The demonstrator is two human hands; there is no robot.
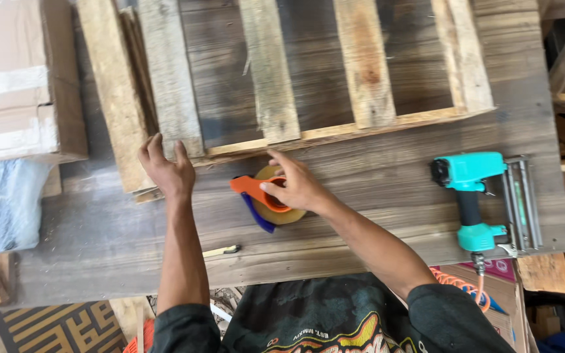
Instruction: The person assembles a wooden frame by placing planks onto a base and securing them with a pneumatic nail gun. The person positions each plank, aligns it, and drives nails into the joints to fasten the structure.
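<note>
So the right hand [295, 186] is wrapped around a tape dispenser [266, 196], orange handle with a blue blade guard and a tan roll of packing tape in it. Fingers are curled through the roll's core, so that hand is clamped on it. The dispenser sits on the grey plank workbench [387, 196], pretty much dead centre in front of the person, with its long axis running on a diagonal from upper left to lower right.

The left hand [165, 167] is apart from it, fingers spread flat on the near corner of a slatted wooden frame [269, 85], holding nothing. The frame's front rail lies just beyond the dispenser, nearly touching it.

Open bench runs to the right until you hit the teal pneumatic stapler [482, 199] near the right edge, well apart. A small pencil-like stick [222, 250] lies near the front edge. A cardboard box [14, 78] sits off to the left.
</note>
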